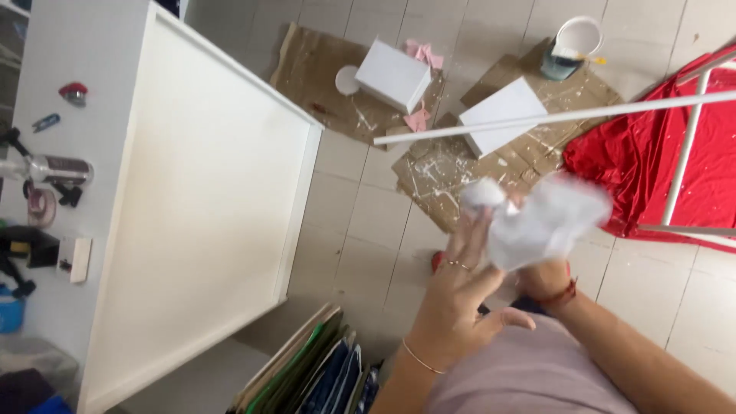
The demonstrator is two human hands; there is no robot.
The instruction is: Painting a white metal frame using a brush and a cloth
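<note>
Both hands [491, 261] grip white cloth [544, 218] above open floor [360, 215]

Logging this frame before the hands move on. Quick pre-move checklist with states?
1. Left hand on white crumpled sheet: ok, fingers touch its edge.
2. Right hand under the sheet: ok, mostly hidden.
3. Sheet's material: cannot tell, blurred.
4. Sheet apart from white rod: ok.
5. White panel apart from both hands: ok.
6. Paint bucket upright on cardboard: ok.
</note>
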